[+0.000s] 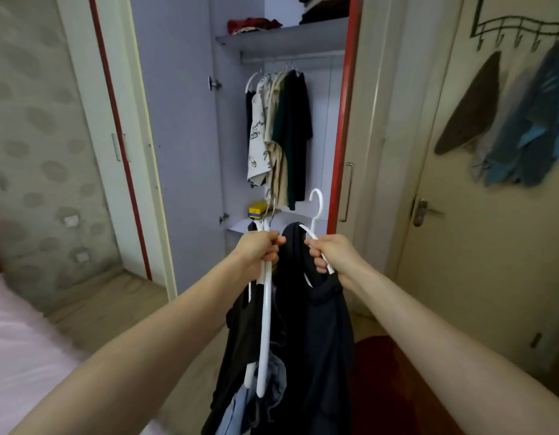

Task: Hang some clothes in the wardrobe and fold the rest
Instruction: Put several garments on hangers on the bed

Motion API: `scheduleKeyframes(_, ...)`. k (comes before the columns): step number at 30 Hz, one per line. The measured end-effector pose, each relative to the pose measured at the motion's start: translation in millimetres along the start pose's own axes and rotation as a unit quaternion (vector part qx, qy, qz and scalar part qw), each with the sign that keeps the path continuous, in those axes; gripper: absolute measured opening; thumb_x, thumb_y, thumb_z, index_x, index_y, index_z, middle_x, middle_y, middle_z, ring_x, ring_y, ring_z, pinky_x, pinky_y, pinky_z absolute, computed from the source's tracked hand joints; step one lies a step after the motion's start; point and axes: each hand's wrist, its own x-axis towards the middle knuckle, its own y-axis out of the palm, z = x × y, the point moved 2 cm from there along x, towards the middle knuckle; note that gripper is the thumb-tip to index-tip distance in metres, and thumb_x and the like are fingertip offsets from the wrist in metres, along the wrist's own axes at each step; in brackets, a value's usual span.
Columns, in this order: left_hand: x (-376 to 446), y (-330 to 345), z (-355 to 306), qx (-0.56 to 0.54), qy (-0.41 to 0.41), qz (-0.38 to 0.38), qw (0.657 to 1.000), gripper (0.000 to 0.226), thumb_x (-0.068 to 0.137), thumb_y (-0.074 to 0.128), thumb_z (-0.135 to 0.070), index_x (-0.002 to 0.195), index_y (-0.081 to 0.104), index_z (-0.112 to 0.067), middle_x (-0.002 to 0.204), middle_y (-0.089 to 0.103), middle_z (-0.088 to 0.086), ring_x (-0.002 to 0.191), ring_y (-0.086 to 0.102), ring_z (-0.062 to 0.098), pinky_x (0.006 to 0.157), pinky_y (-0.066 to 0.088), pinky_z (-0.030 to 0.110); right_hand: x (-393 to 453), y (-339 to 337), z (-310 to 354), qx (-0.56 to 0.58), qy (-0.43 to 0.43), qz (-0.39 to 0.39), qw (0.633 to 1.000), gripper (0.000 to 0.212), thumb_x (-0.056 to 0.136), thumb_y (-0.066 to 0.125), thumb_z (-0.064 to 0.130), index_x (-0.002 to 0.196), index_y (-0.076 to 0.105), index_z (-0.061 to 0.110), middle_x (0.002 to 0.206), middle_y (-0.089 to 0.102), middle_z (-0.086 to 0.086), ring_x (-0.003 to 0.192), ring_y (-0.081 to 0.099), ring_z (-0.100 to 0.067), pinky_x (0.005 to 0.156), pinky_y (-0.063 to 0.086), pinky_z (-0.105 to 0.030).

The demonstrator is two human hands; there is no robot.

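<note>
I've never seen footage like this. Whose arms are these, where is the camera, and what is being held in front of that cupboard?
There is no robot here: a person wears a camera on the head, so you see their own arms reaching forward. The left hand grips a bundle of white hangers with dark clothes. The right hand grips another white hanger carrying a dark garment. Ahead stands the open wardrobe, where shirts already hang from a rail. A bed lies at the left.

Both bare forearms stretch forward and converge at chest height, the left hand (260,251) fisted with its fingers curled in a tight grip, the right hand (330,255) just beside it, fingers curled and pinching.
</note>
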Motion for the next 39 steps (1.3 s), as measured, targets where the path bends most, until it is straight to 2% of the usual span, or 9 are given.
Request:
scheduleKeyframes(3, 58, -7, -20, 0.054, 0.047, -0.049, 0.996, 0.015, 0.098, 0.043, -0.001, 0.085, 0.051, -0.003, 0.06, 0.058, 0.002, 0.032, 0.028, 0.002, 0.031, 0.022, 0.013, 69, 9, 8, 0.019, -0.035, 0.03, 0.999, 0.009, 0.096, 0.049, 0.006, 0.097, 0.056, 0.001, 0.059, 0.042, -0.003, 0.037, 0.035, -0.009, 0.039, 0.03, -0.022)
scheduleKeyframes(7, 130, -15, -59, 0.073, 0.08, -0.078, 0.991, 0.018, 0.096, 0.049, -0.002, 0.08, 0.058, -0.002, 0.065, 0.064, 0.006, 0.042, 0.033, 0.006, 0.038, 0.028, 0.015, 166, 19, 33, 0.018, -0.066, 0.049, 0.996, 0.027, 0.094, 0.05, 0.007, 0.067, 0.05, 0.01, 0.057, 0.043, -0.006, 0.042, 0.036, -0.015, 0.047, 0.032, -0.027)
scheduleKeyframes(11, 170, -26, -86, 0.067, 0.083, -0.067, 0.992, 0.012, 0.096, 0.05, -0.005, 0.089, 0.058, -0.001, 0.062, 0.06, 0.005, 0.039, 0.039, 0.007, 0.038, 0.034, 0.016, 237, 25, 51, 0.072, -0.07, 0.042, 0.994, 0.03, 0.095, 0.047, 0.003, 0.067, 0.044, 0.01, 0.056, 0.04, -0.004, 0.039, 0.033, -0.012, 0.04, 0.029, -0.024)
scheduleKeyframes(15, 212, -34, -106, 0.034, 0.078, -0.03, 0.996, 0.011, 0.097, 0.049, -0.007, 0.097, 0.059, -0.003, 0.065, 0.058, 0.002, 0.043, 0.041, 0.007, 0.04, 0.036, 0.015, 303, 30, 62, 0.086, -0.083, 0.007, 0.993, 0.03, 0.096, 0.046, 0.004, 0.067, 0.044, 0.009, 0.058, 0.039, -0.005, 0.035, 0.031, -0.009, 0.035, 0.029, -0.021)
scheduleKeyframes(21, 328, -29, -151, 0.01, 0.07, 0.056, 0.996, 0.022, 0.099, 0.043, -0.009, 0.08, 0.053, -0.007, 0.062, 0.046, 0.0, 0.037, 0.039, 0.003, 0.035, 0.036, 0.011, 399, 29, 87, 0.106, -0.111, -0.059, 0.986, 0.028, 0.095, 0.047, 0.001, 0.068, 0.048, 0.008, 0.057, 0.039, -0.005, 0.03, 0.03, -0.005, 0.032, 0.025, -0.018)
scheduleKeyframes(24, 398, -23, -174, -0.012, 0.045, 0.095, 0.994, 0.021, 0.101, 0.041, -0.011, 0.082, 0.048, -0.005, 0.053, 0.052, -0.001, 0.032, 0.039, 0.002, 0.031, 0.035, 0.01, 456, 30, 102, 0.12, -0.114, -0.095, 0.982, 0.023, 0.094, 0.05, 0.001, 0.071, 0.051, 0.007, 0.059, 0.043, -0.006, 0.028, 0.032, -0.004, 0.032, 0.026, -0.015)
scheduleKeyframes(30, 522, 16, -243, 0.068, 0.066, 0.252, 0.963, 0.028, 0.102, 0.037, -0.018, 0.077, 0.046, -0.01, 0.048, 0.042, -0.005, 0.031, 0.034, 0.002, 0.028, 0.027, 0.013, 570, 20, 152, 0.153, -0.161, -0.172, 0.96, 0.023, 0.093, 0.05, 0.0, 0.071, 0.052, 0.005, 0.054, 0.042, -0.006, 0.027, 0.03, -0.005, 0.031, 0.024, -0.014)
scheduleKeyframes(33, 558, 45, -282, 0.063, 0.064, 0.293, 0.952, 0.031, 0.102, 0.039, -0.017, 0.072, 0.043, -0.012, 0.044, 0.041, -0.005, 0.03, 0.034, 0.002, 0.028, 0.029, 0.013, 603, 7, 187, 0.131, -0.166, -0.193, 0.958, 0.025, 0.093, 0.051, 0.001, 0.069, 0.051, 0.007, 0.046, 0.043, -0.001, 0.027, 0.03, -0.005, 0.03, 0.023, -0.015)
scheduleKeyframes(39, 627, 90, -341, 0.061, 0.111, 0.316, 0.94, 0.035, 0.102, 0.04, -0.013, 0.067, 0.042, -0.013, 0.04, 0.042, -0.005, 0.029, 0.036, 0.004, 0.03, 0.031, 0.014, 658, -27, 262, 0.071, -0.207, -0.219, 0.951, 0.025, 0.094, 0.048, 0.0, 0.07, 0.051, 0.007, 0.051, 0.042, -0.002, 0.028, 0.03, -0.006, 0.03, 0.023, -0.015)
